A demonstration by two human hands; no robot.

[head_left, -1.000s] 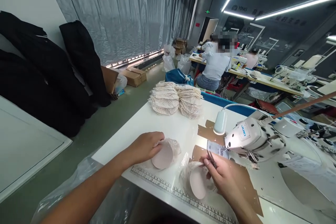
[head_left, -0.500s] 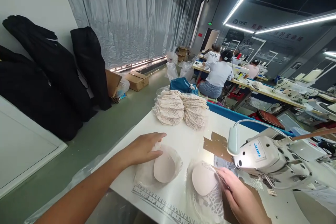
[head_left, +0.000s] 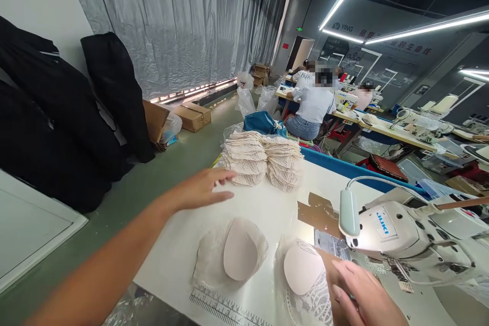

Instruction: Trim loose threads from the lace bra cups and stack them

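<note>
My left hand (head_left: 204, 188) is spread open above the white table (head_left: 171, 260), its fingertips close to the left stack of cream lace pieces (head_left: 244, 160). A second lace stack (head_left: 284, 163) stands beside it. Nearer me, a beige bra cup pad (head_left: 240, 249) lies on a sheer cream fabric piece (head_left: 208, 254). To its right, another cup pad (head_left: 303, 267) rests on a lace piece (head_left: 311, 305). Just right of that lace is my right hand (head_left: 362, 290), loosely curled, thumb and forefinger apart. Something small and dark shows inside it, too hidden to name.
A JUKI sewing machine (head_left: 393, 229) with a lamp (head_left: 349, 211) stands at the right. Brown cardboard (head_left: 319, 211) lies beside it, and a printed ruler (head_left: 225, 310) runs along the front edge. Behind are a blue bag (head_left: 263, 122) and a seated person (head_left: 311, 104).
My left hand has moved up and away from the left cup pad toward the lace stack. My right hand has drawn back to the right, off the lace edge. The view has shifted slightly.
</note>
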